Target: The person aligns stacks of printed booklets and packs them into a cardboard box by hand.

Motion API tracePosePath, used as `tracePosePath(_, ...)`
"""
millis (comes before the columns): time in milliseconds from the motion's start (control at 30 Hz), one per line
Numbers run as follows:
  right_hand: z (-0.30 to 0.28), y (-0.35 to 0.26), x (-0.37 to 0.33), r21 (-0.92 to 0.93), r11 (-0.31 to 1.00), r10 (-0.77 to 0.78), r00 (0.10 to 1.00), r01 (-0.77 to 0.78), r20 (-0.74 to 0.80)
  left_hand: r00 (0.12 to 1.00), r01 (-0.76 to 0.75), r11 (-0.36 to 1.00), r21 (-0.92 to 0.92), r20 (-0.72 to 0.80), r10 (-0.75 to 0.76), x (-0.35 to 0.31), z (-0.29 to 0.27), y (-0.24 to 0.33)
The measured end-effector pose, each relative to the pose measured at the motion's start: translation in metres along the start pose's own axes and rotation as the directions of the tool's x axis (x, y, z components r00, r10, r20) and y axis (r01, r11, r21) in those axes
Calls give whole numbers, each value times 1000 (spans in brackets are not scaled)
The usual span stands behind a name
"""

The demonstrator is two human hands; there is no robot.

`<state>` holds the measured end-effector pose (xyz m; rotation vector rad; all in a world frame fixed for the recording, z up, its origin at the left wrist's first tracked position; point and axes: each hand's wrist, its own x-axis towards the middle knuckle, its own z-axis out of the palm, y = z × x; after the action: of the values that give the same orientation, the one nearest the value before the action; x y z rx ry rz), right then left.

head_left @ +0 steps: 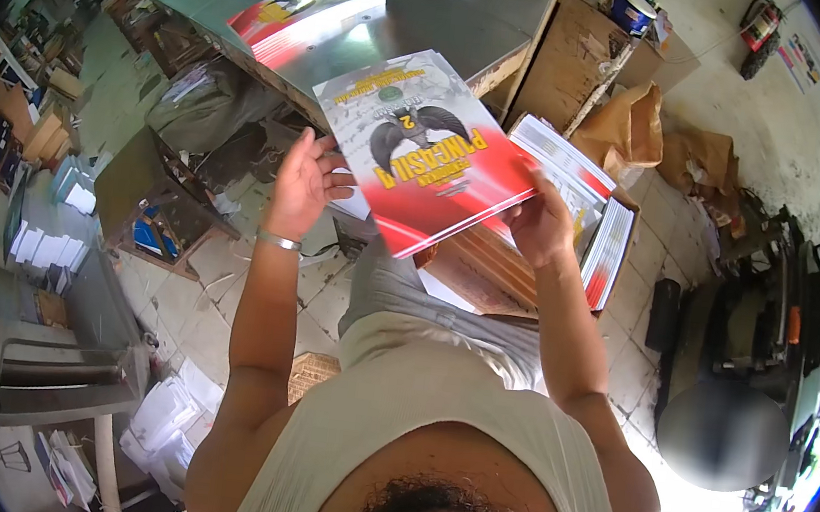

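Observation:
A red and grey paperback book (420,162) with a dark winged emblem on its cover is held up in front of me, its print upside down to me. My right hand (544,220) grips its right edge, thumb on top and the fingers partly hidden. My left hand (306,183) is open beside the book's left edge, fingers apart and palm turned up. Below my right hand stands a cardboard box (484,269) with more books (608,252) in it. On the metal-topped table (456,11) ahead lies a stack of similar books (310,21).
A brown paper bag (623,133) stands beyond the box at the right. A wooden stool (151,199) is on the tiled floor at the left. Paper piles (168,421) lie at the lower left, and dark machinery (742,331) fills the right side.

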<state>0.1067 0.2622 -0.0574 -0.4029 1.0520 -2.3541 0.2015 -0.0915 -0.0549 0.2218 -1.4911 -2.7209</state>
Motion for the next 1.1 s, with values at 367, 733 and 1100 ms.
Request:
tracePosePath(367,29,65,-25,-131,980,-182,949,152,-256,988,-152,986,70,-21,154,-7,22,-31)
tracePosePath(733,96,-69,158,-658,652,-363,917,377,166,699,-644,762,75,-348,625,32,-18,51)
tracePosePath(1100,169,-71,471,-654,744,34,970,136,240,586,-369,768,524,-510,630,140,-86,207)
